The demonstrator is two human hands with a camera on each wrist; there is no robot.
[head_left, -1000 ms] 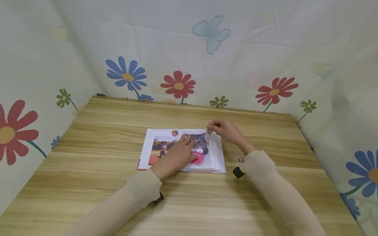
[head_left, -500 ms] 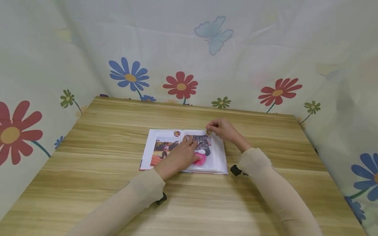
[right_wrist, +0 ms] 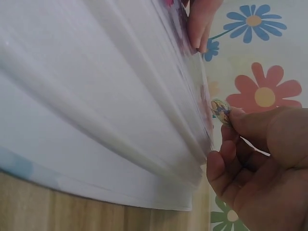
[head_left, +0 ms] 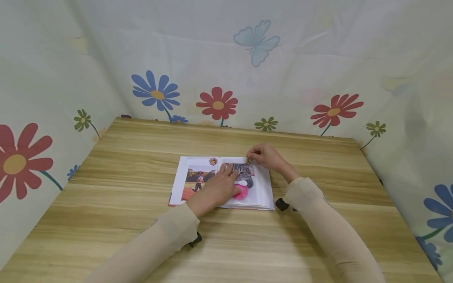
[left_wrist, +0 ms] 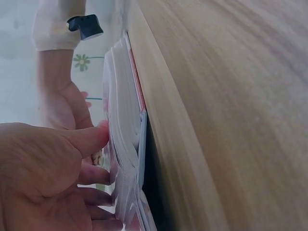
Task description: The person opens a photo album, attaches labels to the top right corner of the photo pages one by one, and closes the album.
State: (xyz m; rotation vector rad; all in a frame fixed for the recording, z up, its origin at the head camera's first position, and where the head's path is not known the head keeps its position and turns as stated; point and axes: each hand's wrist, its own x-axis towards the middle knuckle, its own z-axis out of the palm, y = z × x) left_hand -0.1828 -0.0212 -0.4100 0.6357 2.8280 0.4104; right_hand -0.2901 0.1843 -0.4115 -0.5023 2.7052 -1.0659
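Fingers [right_wrist: 248,125] of the right hand [right_wrist: 269,168] partly hide an apparent sticker [right_wrist: 221,111].

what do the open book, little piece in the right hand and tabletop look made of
Open book: probably paper and glossy clear plastic, from the sheen on its leaves. Little piece: perhaps paper or film, thin, colourfully printed, finish unclear. Tabletop: satin wood or laminate, by its streaky grain.
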